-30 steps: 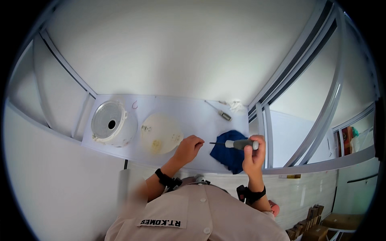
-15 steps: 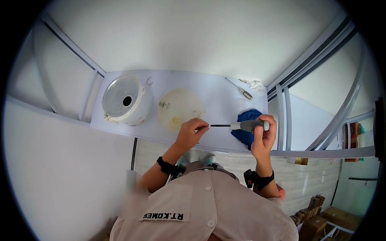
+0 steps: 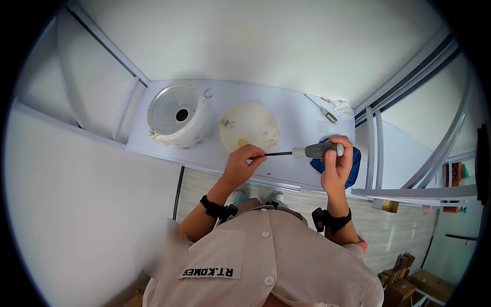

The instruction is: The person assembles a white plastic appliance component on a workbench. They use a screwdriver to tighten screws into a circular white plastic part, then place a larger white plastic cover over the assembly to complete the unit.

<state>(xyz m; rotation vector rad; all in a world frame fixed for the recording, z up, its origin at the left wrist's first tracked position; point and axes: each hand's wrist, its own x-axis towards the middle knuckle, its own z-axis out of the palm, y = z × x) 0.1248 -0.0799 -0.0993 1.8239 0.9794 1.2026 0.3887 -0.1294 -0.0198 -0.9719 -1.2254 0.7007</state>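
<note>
My right hand [image 3: 336, 169] is wrapped round the grey handle of a screwdriver [image 3: 316, 150], held level with its dark shaft toward the left. Thumb and fingertips of my left hand [image 3: 241, 165] are pinched together right at the screwdriver's tip. Whatever small thing they may hold is hidden. Just beyond my left hand lies a flat, round, yellowish translucent disc [image 3: 254, 120] with dark smudges. A blue cloth-like item [image 3: 354, 169] lies partly beneath my right hand.
On the white table, at left, a white round housing [image 3: 192, 134] has a silvery top and a dark central hole. A second screwdriver [image 3: 329, 116] lies far right near crumpled white material [image 3: 341, 106]. Metal frame posts [image 3: 375, 148] border the right side. Cardboard boxes [image 3: 399, 292] stand lower right.
The screwdriver tip, apart from my left fingertips before, now meets them. The table and the things on it appear shifted rightward and slightly up in view.
</note>
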